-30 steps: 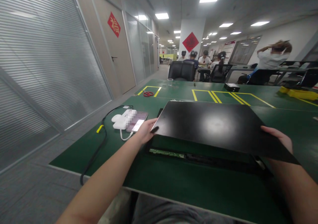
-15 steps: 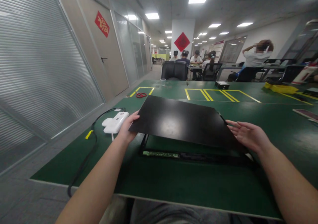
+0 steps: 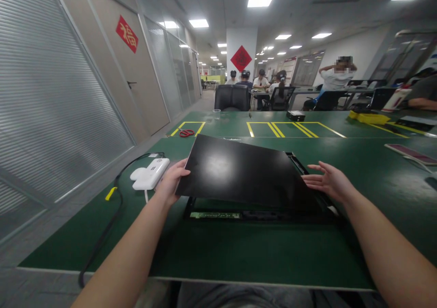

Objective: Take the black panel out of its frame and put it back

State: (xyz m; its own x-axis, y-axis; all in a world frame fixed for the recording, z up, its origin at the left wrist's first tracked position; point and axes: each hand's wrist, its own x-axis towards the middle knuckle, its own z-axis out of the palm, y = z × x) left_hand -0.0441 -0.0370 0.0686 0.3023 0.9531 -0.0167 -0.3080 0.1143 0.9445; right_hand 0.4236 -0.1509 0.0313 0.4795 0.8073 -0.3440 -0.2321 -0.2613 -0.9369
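Note:
A glossy black flat panel [image 3: 239, 171], like a display screen, is tilted with its left side raised. My left hand [image 3: 173, 180] grips that left edge, thumb on top and fingers underneath. Below the panel a thin black rectangular frame [image 3: 273, 216] lies on the table, with a green circuit strip [image 3: 215, 215] along its near side. My right hand [image 3: 329, 181] is open with its fingers apart, fingertips at the panel's right edge; whether they touch it I cannot tell. The panel hides much of the frame.
On the green table [image 3: 259, 253], a white device [image 3: 152, 173] and a black cable [image 3: 118, 207] lie left. Red-handled scissors [image 3: 186, 133], a clear cup [image 3: 216, 114] and a black box [image 3: 295, 115] are farther back. A phone [image 3: 411, 154] lies right. People sit beyond.
The panel has shifted slightly left over the frame, baring more of the frame's right rail. My right hand's fingers have spread. My left hand keeps its grip. The view has turned a little right.

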